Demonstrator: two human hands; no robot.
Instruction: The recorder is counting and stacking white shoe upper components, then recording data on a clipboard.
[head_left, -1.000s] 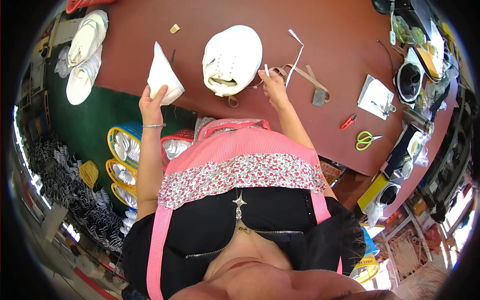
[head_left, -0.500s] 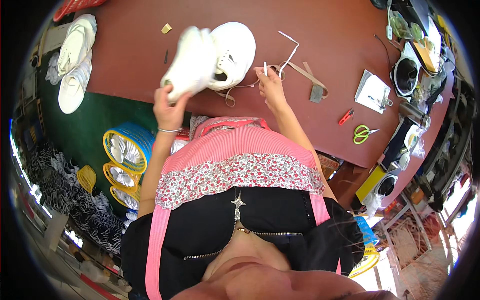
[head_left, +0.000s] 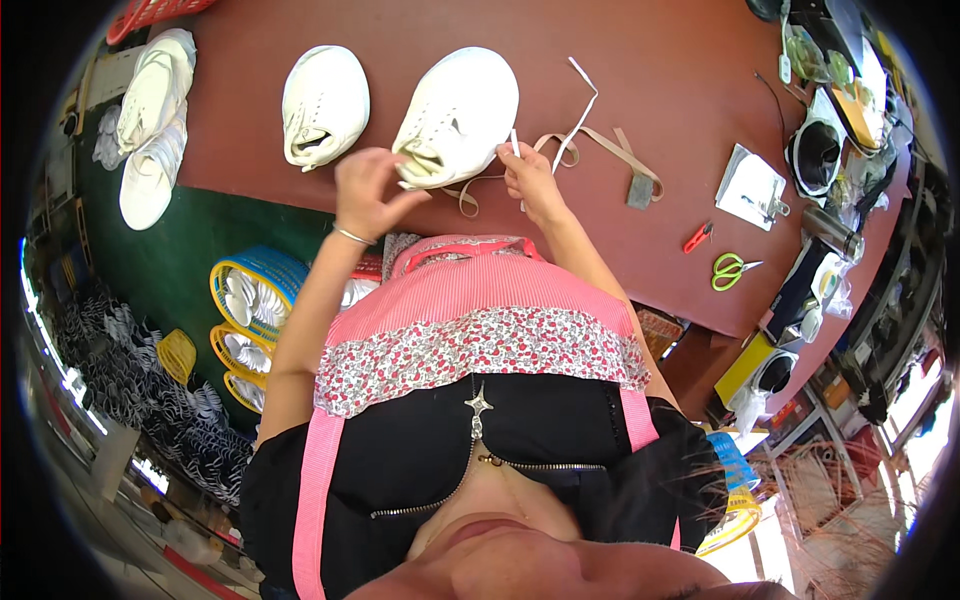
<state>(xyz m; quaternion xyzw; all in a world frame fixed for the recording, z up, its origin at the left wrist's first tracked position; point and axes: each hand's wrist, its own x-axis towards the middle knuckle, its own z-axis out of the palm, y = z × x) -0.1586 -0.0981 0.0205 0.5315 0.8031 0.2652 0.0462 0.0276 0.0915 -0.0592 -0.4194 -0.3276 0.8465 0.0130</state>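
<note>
Two white sneakers stand on the red-brown table, toes pointing away from me. The left sneaker (head_left: 326, 100) rests on its own, touched by neither hand. Close to the heel of the right sneaker (head_left: 465, 105) is my left hand (head_left: 370, 195), its thumb and fingers apart with nothing held. Whether its fingertips touch that heel I cannot tell. On the other side of the same shoe, my right hand (head_left: 530, 180) pinches a thin white shoelace (head_left: 514, 142); a length of white lace (head_left: 582, 110) lies on the table just beyond it.
A beige strap with a grey end piece (head_left: 639, 192) curls beside my right hand. Farther right lie red snips (head_left: 698, 237), green-handled scissors (head_left: 735, 271) and a clipboard (head_left: 750, 187). More white shoes (head_left: 153, 130) sit at the left edge, above baskets (head_left: 258, 290) of white pieces.
My left hand has set the left sneaker down on the table, let go, and moved right toward the other sneaker. That sneaker now sits slightly turned. My right hand still holds the lace.
</note>
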